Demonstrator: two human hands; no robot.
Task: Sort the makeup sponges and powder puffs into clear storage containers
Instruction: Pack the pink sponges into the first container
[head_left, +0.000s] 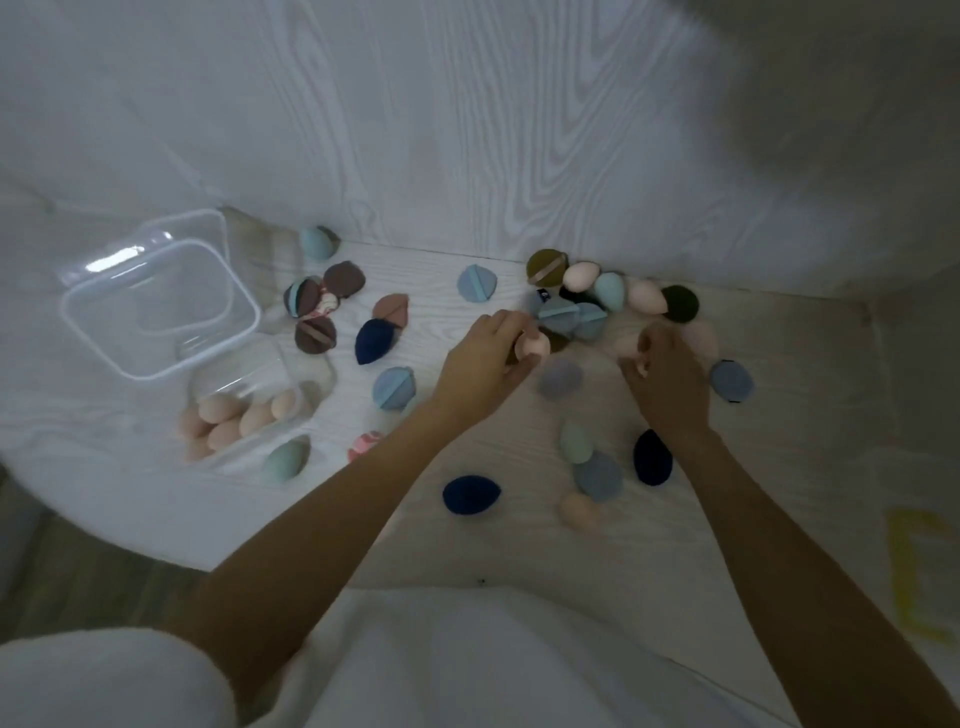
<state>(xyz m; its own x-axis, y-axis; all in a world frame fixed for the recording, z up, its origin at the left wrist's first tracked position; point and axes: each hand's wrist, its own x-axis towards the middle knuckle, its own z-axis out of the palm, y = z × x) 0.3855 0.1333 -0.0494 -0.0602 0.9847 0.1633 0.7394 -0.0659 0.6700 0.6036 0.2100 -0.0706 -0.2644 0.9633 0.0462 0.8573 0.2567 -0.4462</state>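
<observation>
My left hand (485, 364) holds a pink egg-shaped sponge (535, 345) between thumb and fingers, just above the white table. My right hand (667, 376) is curled over a pale pink sponge (626, 344) next to the pile at the back; its fingers close around it. A clear container (244, 415) at the left holds several pink sponges. Behind it stands an empty clear box (156, 312) with its lid open. Blue, brown, navy and green puffs and sponges lie scattered across the table.
A pile of sponges and puffs (597, 296) lies against the back wall. Brown puffs (317, 312) cluster near the empty box. Navy sponges (470, 494) and a peach sponge (579, 512) lie near the front. The table's left edge curves away at the lower left.
</observation>
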